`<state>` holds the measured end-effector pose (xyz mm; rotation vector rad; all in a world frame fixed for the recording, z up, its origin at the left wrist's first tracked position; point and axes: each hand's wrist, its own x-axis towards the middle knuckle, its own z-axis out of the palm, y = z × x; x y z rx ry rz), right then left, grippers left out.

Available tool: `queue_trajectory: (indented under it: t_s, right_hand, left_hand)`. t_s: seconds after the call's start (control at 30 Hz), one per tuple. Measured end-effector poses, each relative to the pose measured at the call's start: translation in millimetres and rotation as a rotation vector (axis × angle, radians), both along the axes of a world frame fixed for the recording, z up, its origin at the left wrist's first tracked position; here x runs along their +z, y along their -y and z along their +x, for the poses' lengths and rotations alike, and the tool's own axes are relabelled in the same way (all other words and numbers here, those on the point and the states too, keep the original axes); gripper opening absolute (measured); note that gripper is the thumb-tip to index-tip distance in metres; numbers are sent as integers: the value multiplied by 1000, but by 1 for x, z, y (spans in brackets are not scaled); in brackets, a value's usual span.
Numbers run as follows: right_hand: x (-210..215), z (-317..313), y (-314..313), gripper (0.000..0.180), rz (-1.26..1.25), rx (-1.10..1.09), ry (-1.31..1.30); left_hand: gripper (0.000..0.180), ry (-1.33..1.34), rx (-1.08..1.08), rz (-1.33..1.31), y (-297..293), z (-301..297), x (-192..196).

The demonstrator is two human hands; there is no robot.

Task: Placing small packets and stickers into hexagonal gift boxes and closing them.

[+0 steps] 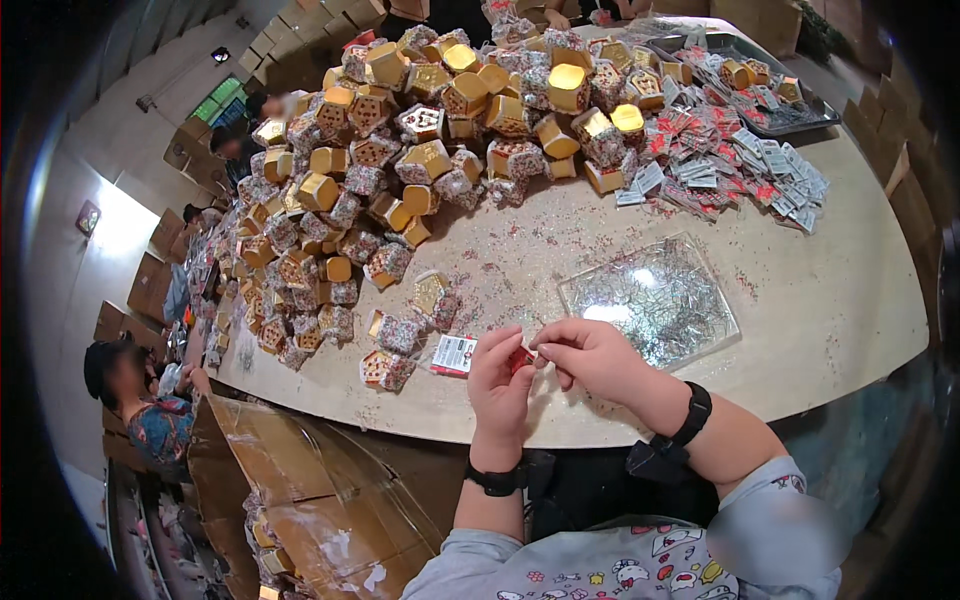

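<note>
hands: left (500,375) and right (590,355) pinch 1 red packet (521,359) | 1 packet (454,354) on counter (840,300) | 1 clear tray (650,298) | boxes (420,160) uncountable

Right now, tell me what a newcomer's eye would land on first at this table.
First, the big heap of gold-topped little boxes piled over the far left half of the round table. Next, the spread of small red and white packets at the far right, beside a grey tray. Nearest, the left hand and right hand meet over a small red piece, with a clear glittery sheet just beyond.
</note>
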<state>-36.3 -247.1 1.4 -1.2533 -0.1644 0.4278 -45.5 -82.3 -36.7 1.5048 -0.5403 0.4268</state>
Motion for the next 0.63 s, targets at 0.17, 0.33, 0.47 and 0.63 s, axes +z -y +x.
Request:
queue_trajectory:
  t_s: [0.17, 0.33, 0.47, 0.63]
  right_hand:
    - [-7, -2, -4, 20, -32, 28, 56]
    - [-6, -4, -5, 19, -25, 51, 84]
    - [-11, -6, -8, 18, -76, -18, 118]
    - [-16, -6, -11, 19, -87, -44, 83]
  left_hand:
    - [31, -39, -17, 115, -1, 1, 1]
    - [18, 4, -9, 19, 1, 3, 0]
    - [13, 22, 40, -1, 5, 2, 2]
    - [16, 49, 68, 58, -2, 3, -3]
